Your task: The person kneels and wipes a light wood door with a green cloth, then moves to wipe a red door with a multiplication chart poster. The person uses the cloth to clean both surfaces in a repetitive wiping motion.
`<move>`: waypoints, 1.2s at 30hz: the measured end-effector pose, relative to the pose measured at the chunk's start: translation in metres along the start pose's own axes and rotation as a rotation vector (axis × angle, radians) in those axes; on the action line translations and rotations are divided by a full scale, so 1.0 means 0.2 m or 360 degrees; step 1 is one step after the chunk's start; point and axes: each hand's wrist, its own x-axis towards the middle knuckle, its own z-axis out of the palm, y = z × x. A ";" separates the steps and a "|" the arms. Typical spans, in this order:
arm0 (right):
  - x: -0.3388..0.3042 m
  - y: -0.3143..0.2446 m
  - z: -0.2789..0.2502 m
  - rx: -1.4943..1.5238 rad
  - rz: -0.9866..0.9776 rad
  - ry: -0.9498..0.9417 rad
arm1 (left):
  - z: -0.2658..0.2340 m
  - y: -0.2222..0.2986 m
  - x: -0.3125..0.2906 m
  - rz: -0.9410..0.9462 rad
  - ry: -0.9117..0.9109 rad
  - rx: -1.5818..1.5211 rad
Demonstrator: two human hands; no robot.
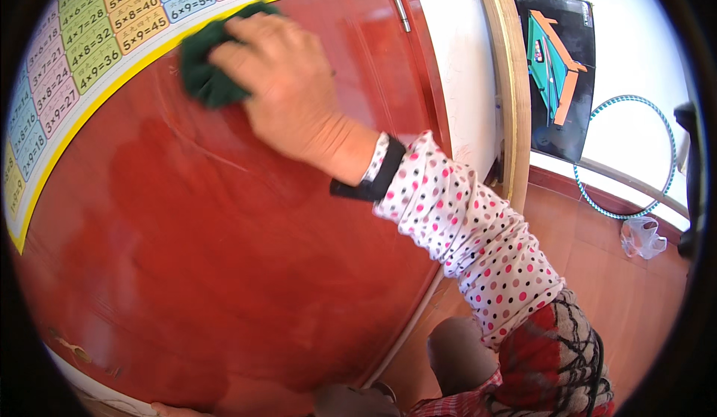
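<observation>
The right hand's fingers are grasping a bunched dark-green cloth, seemingly soft, light and best held mid-bunch.

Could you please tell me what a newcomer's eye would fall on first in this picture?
Probably the glossy red door, filling the left and centre, with a dark green cloth held against it near the picture's top by the right grip. Next come the colourful multiplication chart at upper left and the white polka-dot sleeve right of centre.
</observation>
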 end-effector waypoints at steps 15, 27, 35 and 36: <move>-0.14 1.09 -0.14 -0.0435 0.0680 0.0053 | 0.11 0.12 -0.11 0.0042 0.0004 -0.0035; -0.42 1.09 -0.41 -0.0305 0.0738 -0.0432 | 0.14 0.14 -0.19 -0.0003 -0.0019 -0.0059; -0.74 1.13 -0.58 -0.0294 0.0958 -0.0474 | 0.16 0.24 -0.20 0.0015 -0.0026 -0.0053; -0.77 1.12 -0.60 -0.0304 0.0989 -0.0487 | 0.16 0.25 -0.20 0.0014 -0.0025 -0.0056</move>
